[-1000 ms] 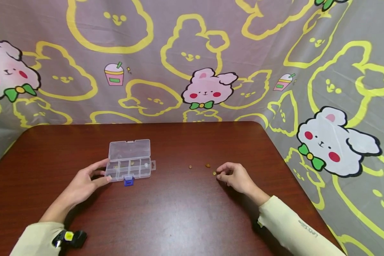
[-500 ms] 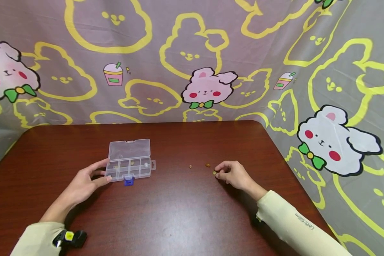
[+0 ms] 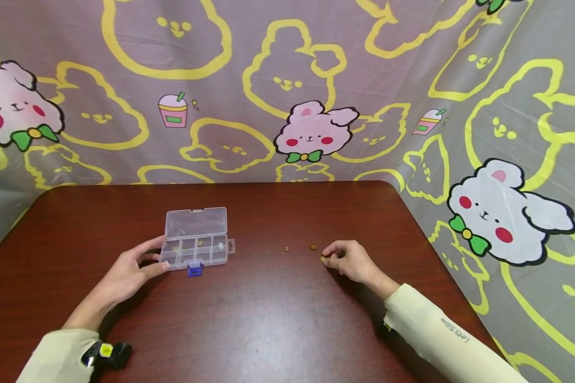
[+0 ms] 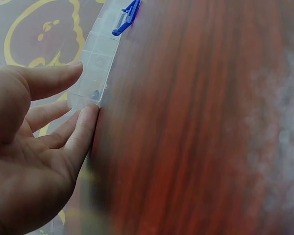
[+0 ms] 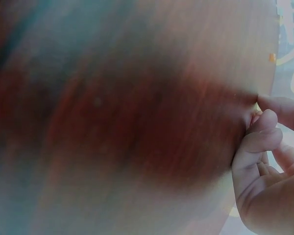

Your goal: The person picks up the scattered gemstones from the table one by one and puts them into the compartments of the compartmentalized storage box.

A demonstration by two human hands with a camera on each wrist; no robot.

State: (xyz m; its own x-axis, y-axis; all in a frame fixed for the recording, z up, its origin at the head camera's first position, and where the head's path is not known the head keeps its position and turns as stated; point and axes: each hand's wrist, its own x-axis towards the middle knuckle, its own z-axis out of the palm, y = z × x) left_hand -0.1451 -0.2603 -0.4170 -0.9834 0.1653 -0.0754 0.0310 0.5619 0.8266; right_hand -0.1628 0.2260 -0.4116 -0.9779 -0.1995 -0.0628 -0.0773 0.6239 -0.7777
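A clear compartment box (image 3: 195, 251) stands with its lid raised, a few small pieces inside. My left hand (image 3: 129, 274) holds its left end between thumb and fingers; the left wrist view shows the hand (image 4: 44, 122) at the box's (image 4: 95, 63) end. On the table's right side, my right hand (image 3: 354, 263) has thumb and index finger at a small yellowish piece (image 3: 323, 258), pinching it at the table surface. In the right wrist view the hand (image 5: 269, 161) has its fingertips close together, the piece mostly hidden.
An orange-brown piece (image 3: 313, 247) lies just beyond the right fingertips, and a smaller brownish piece (image 3: 287, 249) lies left of it. The brown table (image 3: 249, 314) meets a patterned curtain (image 3: 249, 69) at the back and right.
My right hand has shifted slightly left and its fingertips have closed on the yellowish piece. The left hand has kept its hold on the box.
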